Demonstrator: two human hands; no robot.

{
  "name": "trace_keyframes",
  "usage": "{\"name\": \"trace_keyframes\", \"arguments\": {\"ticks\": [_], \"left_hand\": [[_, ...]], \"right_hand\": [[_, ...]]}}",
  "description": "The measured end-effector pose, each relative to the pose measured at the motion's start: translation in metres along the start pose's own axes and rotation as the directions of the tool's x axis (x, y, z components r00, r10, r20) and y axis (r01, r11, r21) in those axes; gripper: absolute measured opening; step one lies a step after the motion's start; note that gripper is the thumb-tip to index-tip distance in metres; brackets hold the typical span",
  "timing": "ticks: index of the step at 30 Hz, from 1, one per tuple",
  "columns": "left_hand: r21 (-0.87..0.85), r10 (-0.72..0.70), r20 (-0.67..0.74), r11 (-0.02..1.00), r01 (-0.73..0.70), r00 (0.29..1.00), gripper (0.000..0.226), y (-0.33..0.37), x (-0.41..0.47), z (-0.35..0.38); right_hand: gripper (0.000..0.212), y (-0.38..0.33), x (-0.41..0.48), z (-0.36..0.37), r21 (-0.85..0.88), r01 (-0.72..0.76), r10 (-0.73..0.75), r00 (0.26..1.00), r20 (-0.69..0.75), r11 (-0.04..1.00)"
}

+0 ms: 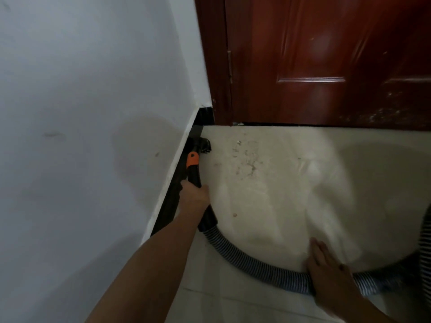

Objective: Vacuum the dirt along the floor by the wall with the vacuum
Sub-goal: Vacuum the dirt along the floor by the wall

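Note:
My left hand (193,196) grips the black vacuum wand (194,176), which has an orange collar. Its brush nozzle (203,144) sits on the floor in the corner where the dark baseboard (173,203) meets the door frame. A grey ribbed hose (256,264) curves from the wand back toward the right. My right hand (326,273) lies over the hose with fingers fairly straight; whether it curls under the hose is hidden. Specks of dirt (247,159) are scattered on the pale floor just right of the nozzle.
A white wall (93,113) runs along the left. A dark red wooden door (326,61) closes off the far side. The pale tiled floor (291,194) spreads to the right, and the hose loops up again at the right edge (425,241).

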State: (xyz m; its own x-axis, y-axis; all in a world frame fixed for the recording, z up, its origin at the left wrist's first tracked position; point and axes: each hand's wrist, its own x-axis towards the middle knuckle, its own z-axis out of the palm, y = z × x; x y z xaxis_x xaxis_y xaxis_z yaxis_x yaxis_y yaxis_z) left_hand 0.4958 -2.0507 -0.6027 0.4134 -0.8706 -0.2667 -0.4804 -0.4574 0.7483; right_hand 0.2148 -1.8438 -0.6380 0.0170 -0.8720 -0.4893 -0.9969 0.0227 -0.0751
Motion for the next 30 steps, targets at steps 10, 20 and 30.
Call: {"name": "trace_keyframes", "arguments": {"ticks": [10,20,30], "left_hand": [[0.051,-0.008,0.024,0.999,0.006,1.0,0.047,0.039,0.058,0.018],[0.036,-0.012,0.072,0.999,0.009,0.997,0.033,-0.039,-0.049,-0.045],[0.021,0.037,0.224,0.999,-0.043,0.974,0.022,-0.057,-0.132,-0.049]], "right_hand": [[0.062,-0.002,0.04,-0.015,0.003,-0.103,0.103,0.995,-0.006,0.995],[0.072,-0.004,0.042,-0.02,-0.051,-0.098,0.1,0.995,0.023,0.994],[0.066,-0.001,0.019,-0.014,-0.099,-0.043,0.043,0.999,-0.003,0.994]]}}
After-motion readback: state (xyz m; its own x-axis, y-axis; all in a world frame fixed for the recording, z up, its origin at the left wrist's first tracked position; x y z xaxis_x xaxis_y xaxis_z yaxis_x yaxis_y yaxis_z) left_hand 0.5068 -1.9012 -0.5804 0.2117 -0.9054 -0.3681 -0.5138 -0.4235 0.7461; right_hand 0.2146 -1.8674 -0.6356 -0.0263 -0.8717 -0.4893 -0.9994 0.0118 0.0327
